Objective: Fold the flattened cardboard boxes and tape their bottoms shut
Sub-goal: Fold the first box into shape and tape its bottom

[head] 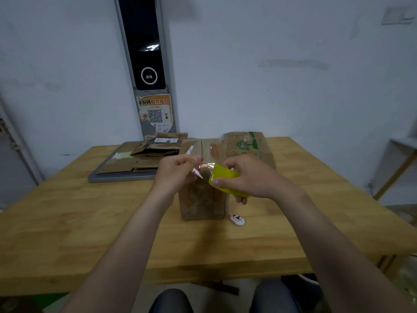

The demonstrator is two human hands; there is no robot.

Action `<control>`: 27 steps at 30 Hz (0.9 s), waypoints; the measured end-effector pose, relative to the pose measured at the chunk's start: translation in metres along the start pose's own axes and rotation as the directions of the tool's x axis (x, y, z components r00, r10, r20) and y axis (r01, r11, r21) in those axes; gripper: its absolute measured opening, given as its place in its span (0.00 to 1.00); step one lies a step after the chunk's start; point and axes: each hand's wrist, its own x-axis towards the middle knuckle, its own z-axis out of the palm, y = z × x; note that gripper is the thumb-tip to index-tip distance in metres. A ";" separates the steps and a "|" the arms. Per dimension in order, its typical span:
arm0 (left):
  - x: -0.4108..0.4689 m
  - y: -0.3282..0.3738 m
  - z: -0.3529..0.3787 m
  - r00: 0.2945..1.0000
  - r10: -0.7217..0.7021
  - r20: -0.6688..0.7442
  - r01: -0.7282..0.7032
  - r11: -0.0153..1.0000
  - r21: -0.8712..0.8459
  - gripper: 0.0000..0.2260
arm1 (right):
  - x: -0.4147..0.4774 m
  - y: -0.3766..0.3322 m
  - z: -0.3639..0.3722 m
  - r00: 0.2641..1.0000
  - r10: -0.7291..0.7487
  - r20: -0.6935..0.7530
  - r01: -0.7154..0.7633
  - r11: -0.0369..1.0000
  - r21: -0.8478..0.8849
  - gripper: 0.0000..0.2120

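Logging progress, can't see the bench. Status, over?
Right hand grips yellow tape roll, left hand pinches its clear free end. Folded box stands below them. Small white object beside box, not blocking.

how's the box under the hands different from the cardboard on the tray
The box stands folded up on the table; the cardboard pile lies flat on the grey tray. The box is near, under the tape the left hand pinches off the right hand's tape roll; the pile sits farther back left. Both are brown cardboard.

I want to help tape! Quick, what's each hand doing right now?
The left hand pinches the clear tape end.
The right hand grips the yellow tape roll.
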 end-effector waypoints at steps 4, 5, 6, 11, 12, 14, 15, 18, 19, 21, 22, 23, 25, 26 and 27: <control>0.002 0.001 -0.006 0.999 0.000 0.046 0.000 1.000 0.006 0.06 | 0.003 0.004 -0.011 1.000 -0.003 0.019 0.003 1.000 0.010 0.11; 0.003 0.001 -0.007 0.999 -0.008 0.034 0.008 1.000 -0.015 0.06 | 0.004 0.006 -0.014 1.000 -0.010 0.016 0.009 0.999 0.036 0.12; 0.003 0.001 -0.006 1.000 -0.017 0.010 0.017 0.999 -0.044 0.05 | 0.004 0.007 -0.016 1.000 -0.019 0.025 0.017 0.999 0.050 0.12; 0.004 -0.002 -0.006 0.994 -0.024 -0.110 0.010 0.992 -0.127 0.04 | 0.014 0.017 -0.022 0.991 0.030 0.130 -0.013 0.991 -0.130 0.18; 0.006 -0.002 -0.009 0.991 -0.028 -0.130 0.009 0.989 -0.145 0.04 | 0.015 0.020 -0.024 0.990 0.068 0.122 -0.051 0.989 -0.139 0.21; 0.009 -0.004 -0.018 0.987 -0.033 -0.158 0.009 0.989 -0.150 0.05 | 0.016 0.028 -0.030 0.990 0.113 0.089 -0.099 0.985 -0.143 0.25; 0.010 -0.006 -0.021 0.986 -0.036 -0.161 0.011 0.989 -0.149 0.05 | 0.015 0.032 -0.032 0.991 0.114 0.063 -0.104 0.984 -0.143 0.26; 0.007 -0.013 -0.021 0.985 -0.047 -0.166 0.018 0.985 -0.170 0.06 | 0.013 0.038 -0.037 0.998 0.053 -0.035 -0.059 0.978 -0.202 0.24; 0.007 -0.016 -0.019 0.983 -0.047 -0.176 0.015 0.984 -0.177 0.05 | 0.014 0.039 -0.038 0.997 0.030 -0.069 -0.045 0.974 -0.221 0.24; 0.005 -0.021 -0.016 0.978 -0.046 -0.203 0.004 0.979 -0.203 0.05 | 0.018 0.041 -0.040 0.991 -0.007 -0.133 -0.027 0.968 -0.250 0.25; 0.005 -0.022 -0.016 0.974 -0.054 -0.221 0.003 0.974 -0.226 0.05 | 0.019 0.043 -0.041 0.987 -0.033 -0.159 -0.013 0.961 -0.277 0.26; 0.006 -0.024 -0.017 0.969 -0.066 -0.240 0.004 0.968 -0.249 0.05 | 0.021 0.046 -0.042 0.979 -0.069 -0.190 0.006 0.949 -0.314 0.27; 0.008 -0.028 -0.020 0.962 -0.069 -0.263 0.003 0.969 -0.245 0.05 | 0.022 0.053 -0.044 0.946 -0.158 -0.283 0.041 0.925 -0.378 0.27; 0.008 -0.031 -0.022 0.962 -0.064 -0.264 0.001 0.973 -0.231 0.05 | 0.023 0.056 -0.044 0.926 -0.194 -0.325 0.053 0.917 -0.394 0.27; 0.008 -0.034 -0.022 0.963 -0.061 -0.264 0.000 0.974 -0.226 0.06 | 0.023 0.059 -0.044 0.909 -0.220 -0.353 0.062 0.911 -0.407 0.27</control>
